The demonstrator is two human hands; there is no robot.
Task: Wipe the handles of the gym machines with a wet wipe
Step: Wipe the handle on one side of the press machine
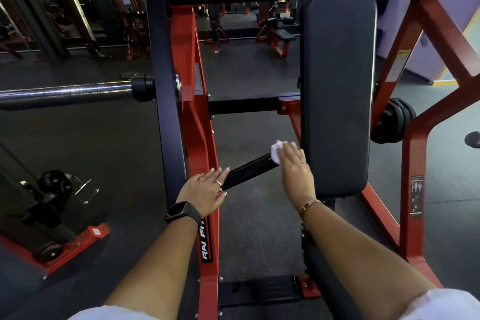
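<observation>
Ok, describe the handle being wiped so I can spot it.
Find the tall black back pad right of centre. Left of its lower part, a short handle slants down to the red frame, with the right hand pressing a white wipe on its upper end. It alone is glossy black and tilted; the chrome bar and black crossbar above lie level.

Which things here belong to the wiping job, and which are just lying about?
Job:
- wipe, pressed on the handle's far end
- handle
- right hand, on the wipe
- left hand, at the handle's near end

Not in use:
- back pad
- chrome bar
- weight plates
</observation>
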